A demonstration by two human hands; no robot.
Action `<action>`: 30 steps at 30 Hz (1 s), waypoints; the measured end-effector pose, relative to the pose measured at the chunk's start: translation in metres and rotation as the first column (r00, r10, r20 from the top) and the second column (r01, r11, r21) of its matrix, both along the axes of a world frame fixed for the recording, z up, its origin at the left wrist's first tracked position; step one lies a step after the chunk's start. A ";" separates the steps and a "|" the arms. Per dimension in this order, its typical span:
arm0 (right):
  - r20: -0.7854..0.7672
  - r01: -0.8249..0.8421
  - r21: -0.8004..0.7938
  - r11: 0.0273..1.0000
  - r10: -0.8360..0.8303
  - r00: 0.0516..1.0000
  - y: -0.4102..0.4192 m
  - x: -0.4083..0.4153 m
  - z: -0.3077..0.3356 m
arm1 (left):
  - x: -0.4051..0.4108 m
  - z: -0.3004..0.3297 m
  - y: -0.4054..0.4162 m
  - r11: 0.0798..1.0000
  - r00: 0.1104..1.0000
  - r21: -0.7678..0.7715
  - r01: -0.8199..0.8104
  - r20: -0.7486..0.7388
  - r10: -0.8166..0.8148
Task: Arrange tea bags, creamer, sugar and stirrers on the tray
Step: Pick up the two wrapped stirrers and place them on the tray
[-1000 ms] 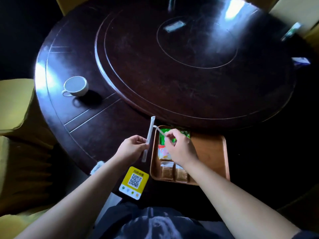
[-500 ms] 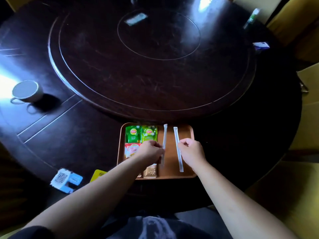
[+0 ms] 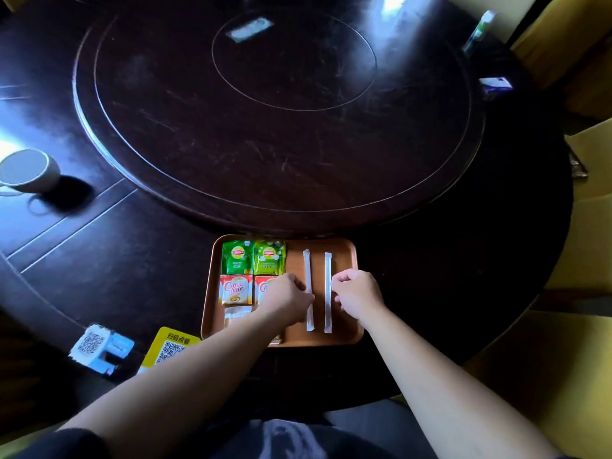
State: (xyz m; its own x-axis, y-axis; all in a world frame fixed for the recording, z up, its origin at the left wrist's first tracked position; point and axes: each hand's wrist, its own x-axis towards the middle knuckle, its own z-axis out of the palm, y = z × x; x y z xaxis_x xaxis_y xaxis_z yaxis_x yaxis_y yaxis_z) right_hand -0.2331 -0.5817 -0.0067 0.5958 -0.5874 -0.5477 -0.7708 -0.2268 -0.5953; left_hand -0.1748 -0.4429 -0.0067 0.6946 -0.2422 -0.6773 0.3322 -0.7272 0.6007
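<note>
I see the tray (image 3: 347, 256) at the near table (image 3: 132, 276) edge. Far left on it: two green tea bags (image 3: 237, 257); below them, two creamers (image 3: 235, 289), then a sugar packet (image 3: 237, 314), partly hidden. Right half: two wrapped stirrers (image 3: 307, 270), parallel, near but apart. My left hand (image 3: 288, 298), fingers curled, touches the left stirrer; my right hand (image 3: 357, 294) pinches the right one. A cup (image 3: 28, 170) stands far left.
</note>
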 end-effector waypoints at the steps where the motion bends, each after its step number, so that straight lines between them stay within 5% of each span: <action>1: -0.005 -0.017 -0.021 1.000 0.017 1.000 -0.002 0.000 0.000 | 0.000 0.001 0.003 0.998 0.997 0.022 0.054 0.058 -0.055; 4: -0.014 -0.165 -0.092 0.982 0.164 0.986 -0.005 -0.005 0.004 | 0.000 0.003 0.014 0.946 0.892 0.146 0.290 0.318 -0.322; 6: 0.004 -0.320 -0.190 0.928 0.327 0.945 -0.006 -0.009 0.004 | 0.001 0.004 0.020 0.848 0.716 0.247 0.469 0.457 -0.528; 8: -0.008 -0.497 -0.315 0.809 0.521 0.853 -0.005 -0.012 0.001 | 0.000 0.002 0.025 0.714 0.520 0.378 0.589 0.499 -0.693; 10: -0.055 -0.618 -0.354 0.702 0.644 0.763 -0.004 -0.015 -0.001 | -0.002 -0.003 0.028 0.633 0.427 0.466 0.618 0.477 -0.768; 15: -0.114 -0.678 -0.363 0.639 0.692 0.713 -0.003 -0.019 -0.003 | -0.007 -0.013 0.029 0.522 0.358 0.530 0.668 0.386 -0.850; 22: -0.107 -0.667 -0.372 0.646 0.684 0.722 -0.002 -0.022 -0.005 | -0.007 -0.014 0.026 0.521 0.342 0.538 0.663 0.401 -0.850; 30: 0.016 -0.580 -0.374 0.724 0.630 0.776 -0.005 -0.024 -0.002 | -0.001 -0.001 0.038 0.662 0.392 0.474 0.581 0.549 -0.738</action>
